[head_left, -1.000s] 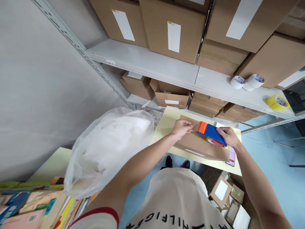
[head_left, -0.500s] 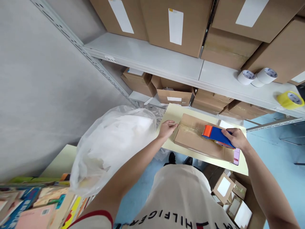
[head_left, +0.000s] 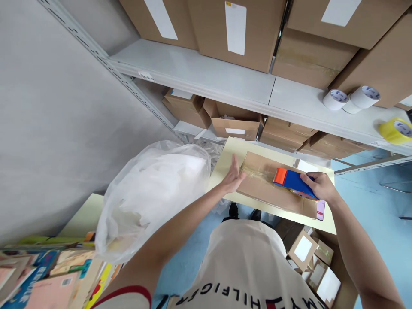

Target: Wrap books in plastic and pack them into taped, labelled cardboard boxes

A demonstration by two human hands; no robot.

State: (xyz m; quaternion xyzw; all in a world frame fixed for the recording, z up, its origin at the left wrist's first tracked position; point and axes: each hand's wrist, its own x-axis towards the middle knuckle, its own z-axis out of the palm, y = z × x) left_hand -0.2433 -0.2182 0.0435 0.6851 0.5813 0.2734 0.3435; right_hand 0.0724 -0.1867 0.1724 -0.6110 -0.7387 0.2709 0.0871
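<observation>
A flat brown cardboard box (head_left: 267,189) lies on a small pale yellow table (head_left: 225,165), with clear tape along its top seam. My left hand (head_left: 234,177) lies open, fingers straight, pressed against the box's left end. My right hand (head_left: 318,186) grips a blue and orange tape dispenser (head_left: 291,180) that rests on the box's top toward its right side. A pink phone (head_left: 321,210) lies at the box's right end.
A large clear plastic bag of white filling (head_left: 151,193) sits left of the table. Metal shelving behind holds cardboard boxes (head_left: 234,30), two white tape rolls (head_left: 350,101) and a yellow roll (head_left: 397,131). Small boxes (head_left: 305,251) lie on the blue floor at right. Colourful books (head_left: 48,279) are at lower left.
My left hand slid from the top of the box to its left end and flattened out. The dispenser in my right hand moved rightward along the seam.
</observation>
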